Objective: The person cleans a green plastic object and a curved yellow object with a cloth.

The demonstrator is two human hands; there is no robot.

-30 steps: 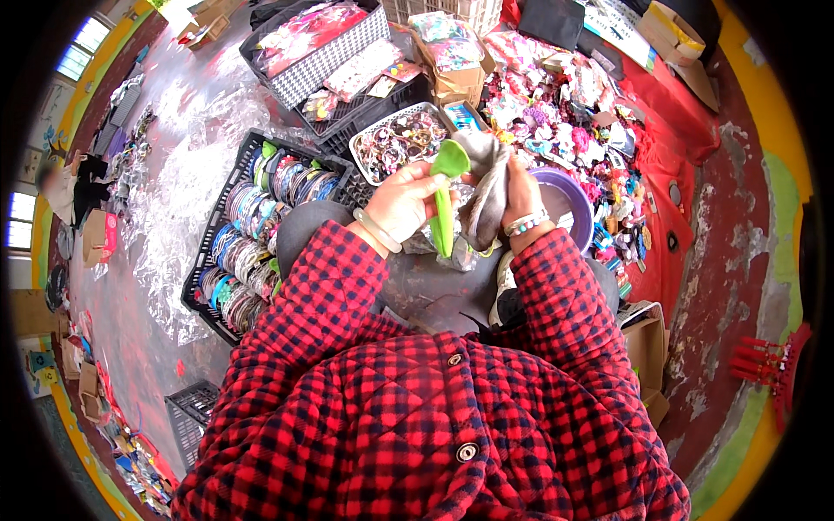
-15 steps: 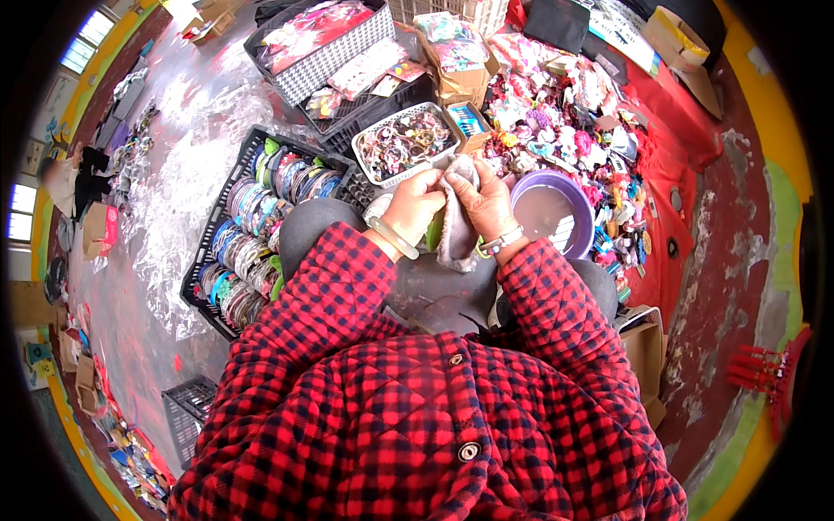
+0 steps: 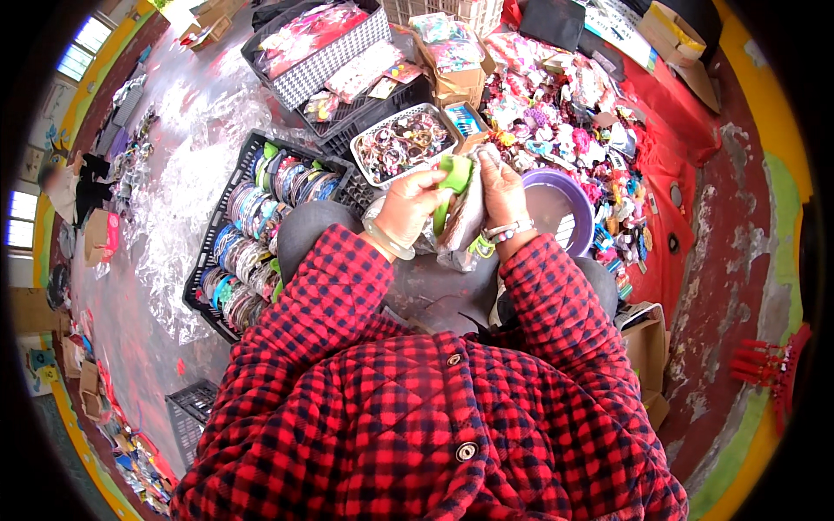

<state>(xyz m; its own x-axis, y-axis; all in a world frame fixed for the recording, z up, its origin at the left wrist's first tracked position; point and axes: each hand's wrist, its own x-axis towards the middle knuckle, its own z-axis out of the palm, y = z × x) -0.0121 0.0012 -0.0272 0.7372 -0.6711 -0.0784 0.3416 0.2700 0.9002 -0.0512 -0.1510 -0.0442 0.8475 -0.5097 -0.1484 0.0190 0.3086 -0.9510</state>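
Two Hands Closed on One Green Band and One Grey Cloth

The green band [image 3: 455, 172] is held up at mid-scene, between the hands. Its upper part is pinched between thumb and fingers of the left hand [image 3: 407, 210]. The grey cloth [image 3: 465, 213] is gripped by the right hand [image 3: 504, 195], thumb and fingers pressed together, and is set against the band's right side. Whether the band is also gripped through the cloth cannot be told.

To the left, a black crate [image 3: 219, 221] is filled with rows of headbands [image 3: 252, 217]. Beyond the hands, a white basket [image 3: 382, 181] is filled with small accessories. On the right, a purple basin [image 3: 588, 213] is noted near a colourful pile [image 3: 565, 130].
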